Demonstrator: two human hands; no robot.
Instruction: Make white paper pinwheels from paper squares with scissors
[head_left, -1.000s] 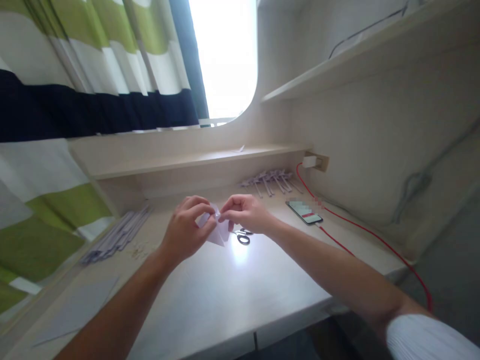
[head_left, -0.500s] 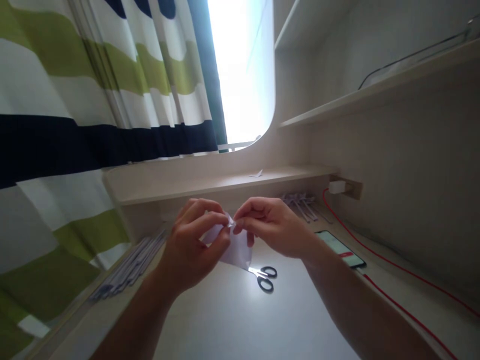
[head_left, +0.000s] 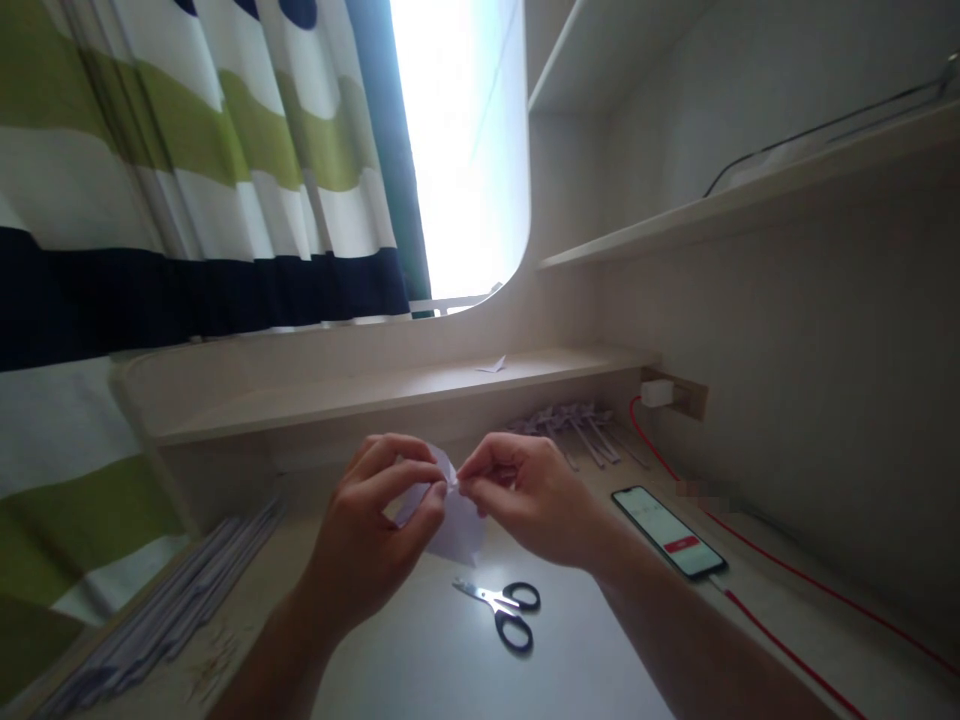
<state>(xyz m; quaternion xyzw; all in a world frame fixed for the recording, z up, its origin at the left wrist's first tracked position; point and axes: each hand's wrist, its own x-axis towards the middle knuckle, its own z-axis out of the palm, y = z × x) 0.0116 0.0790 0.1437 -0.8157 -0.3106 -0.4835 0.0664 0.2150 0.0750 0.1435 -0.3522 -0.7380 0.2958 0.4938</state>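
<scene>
A thin whitish-lilac sheet of paper (head_left: 456, 535) hangs between my two hands above the desk, partly hidden by the fingers. My left hand (head_left: 382, 520) pinches it between thumb and fingertips at a gathered spot. Right beside that spot, my right hand (head_left: 529, 495) pinches the same paper, fingers curled. The fingertips of both hands nearly meet, and the exact fold between them is too small to make out. Below the paper, black-handled scissors (head_left: 501, 605) lie on the desk, blades pointing left, untouched.
Long rolled paper sticks (head_left: 176, 610) lie at the left, small scraps (head_left: 217, 660) near them. Paper pinwheel-like pieces on sticks (head_left: 581, 430) rest at the back right. A phone (head_left: 670, 532) with a red cable (head_left: 795, 625) lies right. One folded paper (head_left: 493, 366) sits on the ledge.
The view has tilted down and shifted, so more of the desk and the whole scissors show. Both hands keep pinching the paper, their fingertips slightly closer together.
</scene>
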